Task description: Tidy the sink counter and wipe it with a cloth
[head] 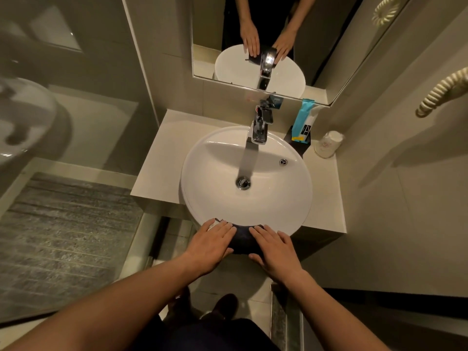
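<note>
- Two bare hands are down at the near rim of the basin, and between them sits a dark cloth point(242, 240), draped over the front edge of the white sink point(220, 198).
- Far left, a grey textured floor mat point(63, 239) lies below the worktop point(162, 158), well apart from the action.
- The left hand point(209, 245) lies flat on the left end of the cloth, fingers point(222, 229) stretched out and slightly apart, pressing rather than gripping.
- Centre, the chrome tap point(259, 127) stands at the back of the basin, spout pointing toward the drain point(243, 183).
- The right hand point(274, 252) mirrors the other on the right end of the cloth, palm down, fingers spread, clamped on nothing.
- Above, the mirror point(278, 34) shows both hands flat on the dark cloth.
- Right of the tap, a blue packet point(304, 122) stands upright in a dark holder point(296, 144) against the wall.
- Just beside that, a white paper cup point(328, 144) lies tipped on the worktop's back right corner.
- Far right, a coiled cream cord point(440, 92) hangs on the wall.
</note>
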Motion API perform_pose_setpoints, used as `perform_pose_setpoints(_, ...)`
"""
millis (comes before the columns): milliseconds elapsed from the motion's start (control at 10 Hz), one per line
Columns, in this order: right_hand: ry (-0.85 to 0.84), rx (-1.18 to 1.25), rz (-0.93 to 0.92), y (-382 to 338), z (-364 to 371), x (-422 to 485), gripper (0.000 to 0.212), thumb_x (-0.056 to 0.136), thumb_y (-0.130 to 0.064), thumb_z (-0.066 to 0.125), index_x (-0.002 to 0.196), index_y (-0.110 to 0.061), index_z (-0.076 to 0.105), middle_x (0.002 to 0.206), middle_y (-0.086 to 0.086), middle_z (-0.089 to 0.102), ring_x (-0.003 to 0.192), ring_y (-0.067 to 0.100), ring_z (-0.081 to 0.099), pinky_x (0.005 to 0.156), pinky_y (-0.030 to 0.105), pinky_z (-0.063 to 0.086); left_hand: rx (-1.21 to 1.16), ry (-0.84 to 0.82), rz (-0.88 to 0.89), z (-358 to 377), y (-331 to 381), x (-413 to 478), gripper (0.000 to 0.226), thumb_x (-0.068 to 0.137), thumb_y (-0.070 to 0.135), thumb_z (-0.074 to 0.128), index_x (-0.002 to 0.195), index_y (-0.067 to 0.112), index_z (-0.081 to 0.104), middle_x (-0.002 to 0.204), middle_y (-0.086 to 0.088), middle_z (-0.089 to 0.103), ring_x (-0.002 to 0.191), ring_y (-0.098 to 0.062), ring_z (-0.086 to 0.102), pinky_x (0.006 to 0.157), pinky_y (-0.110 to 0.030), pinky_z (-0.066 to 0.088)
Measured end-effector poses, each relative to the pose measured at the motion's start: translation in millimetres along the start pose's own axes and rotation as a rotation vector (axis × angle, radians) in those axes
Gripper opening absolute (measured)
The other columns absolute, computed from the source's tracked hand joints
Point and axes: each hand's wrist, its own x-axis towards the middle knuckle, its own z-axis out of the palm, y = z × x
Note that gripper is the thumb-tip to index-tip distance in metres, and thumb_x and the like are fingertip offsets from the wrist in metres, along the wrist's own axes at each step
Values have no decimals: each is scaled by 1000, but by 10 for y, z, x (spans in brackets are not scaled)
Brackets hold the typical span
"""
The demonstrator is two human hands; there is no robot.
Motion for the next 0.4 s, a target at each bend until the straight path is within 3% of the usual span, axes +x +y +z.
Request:
perform_pose_setpoints(200, 114, 13, 76, 72, -311, 54, 92, 85, -90, 19, 162, -40, 10, 173, -9, 9, 160, 16, 4, 124, 48, 8, -17, 170, -45, -417, -209, 115, 81, 96, 73, 22, 161, 24, 16, 171, 0, 17, 157, -18, 8, 124, -43, 1)
perform_pose_setpoints(400, 464, -13, 149, 2, -1415, 331, 90, 88, -86, 22, 163, -37, 12, 174, -7, 0, 160, 19, -3, 124, 50, 10, 91, 435, -79, -1547, -381, 504, 82, 95, 76, 22, 162, 30, 13, 172, 2, 1, 158, -22, -7, 125, -51, 4)
